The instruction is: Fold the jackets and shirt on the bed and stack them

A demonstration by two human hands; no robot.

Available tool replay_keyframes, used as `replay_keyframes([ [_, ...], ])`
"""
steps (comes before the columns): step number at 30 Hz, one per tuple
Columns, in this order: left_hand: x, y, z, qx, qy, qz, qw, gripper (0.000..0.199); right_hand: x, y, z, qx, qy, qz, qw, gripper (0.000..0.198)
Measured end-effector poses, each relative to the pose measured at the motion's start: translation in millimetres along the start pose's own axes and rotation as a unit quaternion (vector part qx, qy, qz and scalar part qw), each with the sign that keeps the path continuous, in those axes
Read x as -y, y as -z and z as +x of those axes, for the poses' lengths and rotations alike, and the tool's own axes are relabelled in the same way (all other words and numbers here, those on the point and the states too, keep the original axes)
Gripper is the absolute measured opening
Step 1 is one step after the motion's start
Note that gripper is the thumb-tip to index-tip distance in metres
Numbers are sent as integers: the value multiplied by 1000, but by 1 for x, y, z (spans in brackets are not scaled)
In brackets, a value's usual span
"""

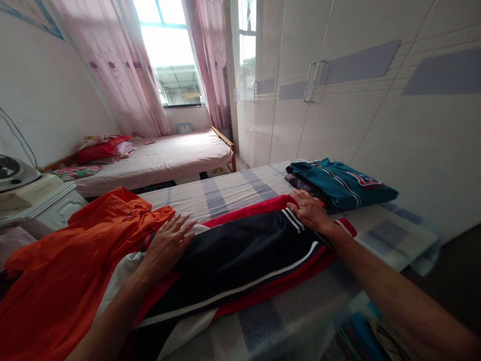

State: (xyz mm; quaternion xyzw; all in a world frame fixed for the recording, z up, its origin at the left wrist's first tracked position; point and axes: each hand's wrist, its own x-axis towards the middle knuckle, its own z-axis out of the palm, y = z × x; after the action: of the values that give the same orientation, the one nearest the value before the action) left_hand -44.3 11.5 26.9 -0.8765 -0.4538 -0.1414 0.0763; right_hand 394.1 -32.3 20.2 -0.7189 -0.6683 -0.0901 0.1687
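Observation:
A navy, red and white tracksuit garment lies spread lengthwise on the checked cloth in front of me. It looks like a jacket, and parts of it are folded under. My left hand rests flat on its left part, fingers stretched out. At the garment's right end, beside three white stripes, my right hand presses down with its fingers spread; its underside is hidden. Left of the jacket spreads an orange garment, its edge near my left fingertips. Just past my right hand sits a folded teal garment on darker clothing.
The checked cloth covers the surface under the clothes. Behind it stand a bed with a red bundle and a wardrobe at right. A fan is at far left. Various items sit below the front edge.

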Motion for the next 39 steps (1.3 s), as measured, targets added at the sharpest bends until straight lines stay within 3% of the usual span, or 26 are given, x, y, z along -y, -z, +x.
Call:
replay_keyframes([
  [3,3,-22,-10,70,52,-26,996,48,-4,-20,-6,84,-28,12,996,50],
  [7,7,-20,-14,80,79,-66,992,46,-12,-24,-4,89,-36,22,995,53],
  [10,7,5,-26,34,99,-96,990,47,-19,-2,-10,55,-31,88,994,50],
  [14,2,32,-70,-69,134,-172,973,45,-25,32,-48,-38,-73,130,988,43],
  [19,-13,23,-120,-101,127,-176,971,38,-14,46,-99,-61,-123,77,987,38],
  [22,-28,13,-132,-117,118,-142,976,36,-3,47,-110,-33,-129,64,989,39],
  [27,-47,6,-140,-146,121,-97,977,36,12,50,-101,58,-137,66,987,46],
  [30,-52,1,-143,-147,131,-88,976,36,15,47,-87,78,-126,61,987,51],
  [35,-58,-3,-145,-139,136,-79,978,34,22,27,-70,40,-73,-36,996,50],
  [39,-63,6,-145,-162,164,-85,969,34,29,12,-74,-8,-33,-115,993,43],
])
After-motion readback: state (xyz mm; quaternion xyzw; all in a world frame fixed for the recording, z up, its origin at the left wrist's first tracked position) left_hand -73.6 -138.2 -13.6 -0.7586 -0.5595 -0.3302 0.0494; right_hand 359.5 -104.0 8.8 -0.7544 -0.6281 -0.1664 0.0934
